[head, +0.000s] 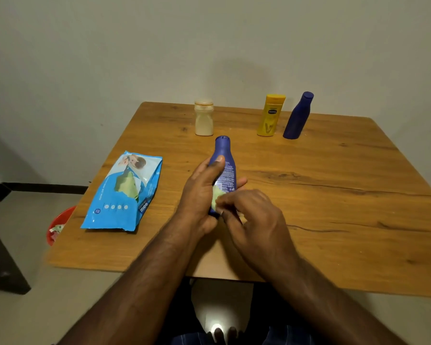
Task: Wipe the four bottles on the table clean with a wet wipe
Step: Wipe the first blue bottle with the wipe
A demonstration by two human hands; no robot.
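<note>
Between the two hands, above the wooden table (334, 195), a blue bottle (224, 160) was held with its cap pointing away from the person. The left hand (202, 190) had its grip clamped round the bottle's body, thumb lying along the side facing the camera and fingertips showing past the far side. Just below that grip, the right hand (251, 215) pinched a pale green wet wipe (217, 196) against the lower part of the bottle. Left of the grip lay a blue pack of wipes (125, 192) flat on the table, a green sheet showing in its opening. Beyond the grip, near the far edge, stood a cream bottle (204, 118); farther right stood a yellow bottle (270, 115) and a second blue bottle (297, 117), these two close together. Far left of the grip, down on the floor past the table edge, sat a red bin (57, 225) with scraps inside
</note>
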